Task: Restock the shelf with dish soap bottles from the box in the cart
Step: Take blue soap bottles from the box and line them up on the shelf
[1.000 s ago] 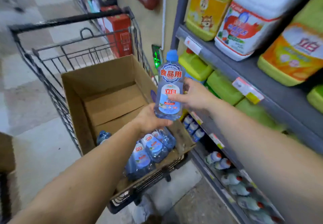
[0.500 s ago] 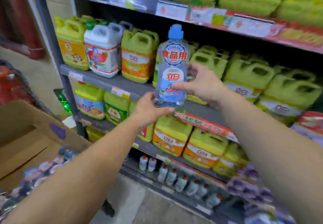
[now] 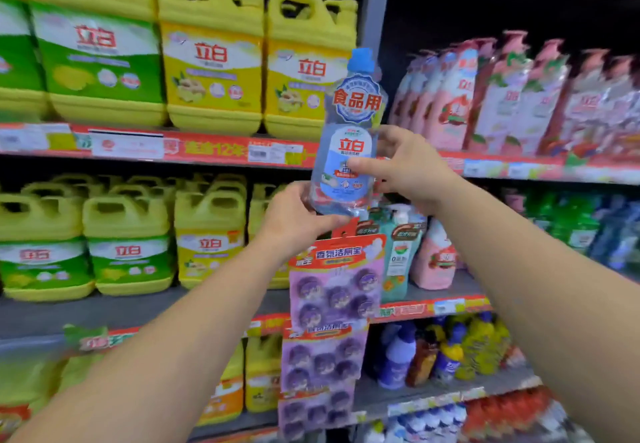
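You hold the bottle [image 3: 346, 152] up in front of the shelf [image 3: 207, 152], almost straight, blue cap on top. Your left hand [image 3: 294, 217] cups its bottom, fingers curled round it. Your right hand [image 3: 408, 169] pinches its middle from the right side, thumb on the label. Yellow jugs [image 3: 211, 58] stand behind on the left, pink bottles [image 3: 485, 96] on the right.

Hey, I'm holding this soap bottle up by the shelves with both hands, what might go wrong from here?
1. The clear bottle is upright, with the left hand at its base and the right hand pinching its side; loosening either grip too soon may drop it.
2. The hanging purple packs sit right below; lowering the bottle might knock them.
3. The pink bottles stand packed close; pushing in there could topple some.
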`<state>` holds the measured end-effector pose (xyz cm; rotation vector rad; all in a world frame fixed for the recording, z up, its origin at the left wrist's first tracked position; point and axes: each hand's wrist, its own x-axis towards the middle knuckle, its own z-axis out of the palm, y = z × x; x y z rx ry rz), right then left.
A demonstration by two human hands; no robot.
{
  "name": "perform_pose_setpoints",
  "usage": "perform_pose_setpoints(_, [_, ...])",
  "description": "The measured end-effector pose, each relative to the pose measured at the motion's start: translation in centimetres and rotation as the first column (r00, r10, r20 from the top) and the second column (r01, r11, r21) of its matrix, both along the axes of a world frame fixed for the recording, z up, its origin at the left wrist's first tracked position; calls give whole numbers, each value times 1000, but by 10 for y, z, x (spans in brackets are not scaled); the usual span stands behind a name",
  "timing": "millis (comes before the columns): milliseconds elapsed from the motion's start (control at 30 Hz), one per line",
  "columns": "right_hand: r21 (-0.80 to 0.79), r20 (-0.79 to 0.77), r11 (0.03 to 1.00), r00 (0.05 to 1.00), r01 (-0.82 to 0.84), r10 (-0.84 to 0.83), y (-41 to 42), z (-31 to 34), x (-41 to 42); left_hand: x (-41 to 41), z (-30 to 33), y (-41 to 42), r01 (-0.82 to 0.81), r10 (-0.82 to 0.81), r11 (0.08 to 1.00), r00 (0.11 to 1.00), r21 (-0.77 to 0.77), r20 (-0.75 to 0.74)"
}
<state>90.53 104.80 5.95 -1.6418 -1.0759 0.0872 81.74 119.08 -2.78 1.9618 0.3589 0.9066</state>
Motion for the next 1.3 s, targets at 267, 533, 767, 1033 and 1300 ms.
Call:
perform_pose_setpoints(267, [70,-1,992,994,106,-106,-37,60,77,86,81,-24,-34,29,946,999,323,22])
perform_pose_setpoints(533, [72,25,979,981,188,-191,-37,60,145,161,97,-26,-21,17,918,1000,397,13])
perform_pose_setpoints(767, [169,24,971,985,167,-173,-7,71,203,184,100,-19,-164,126,869,986,467,112])
perform_pose_setpoints(1033, [24,170,997,983,72,-75,34,58,242,192,90,-18,-384,455,420,873,822,176])
perform_pose_setpoints(1300, [29,174,999,984,32,-36,48,55,257,203,52,-5,-503,456,187,805,844,379])
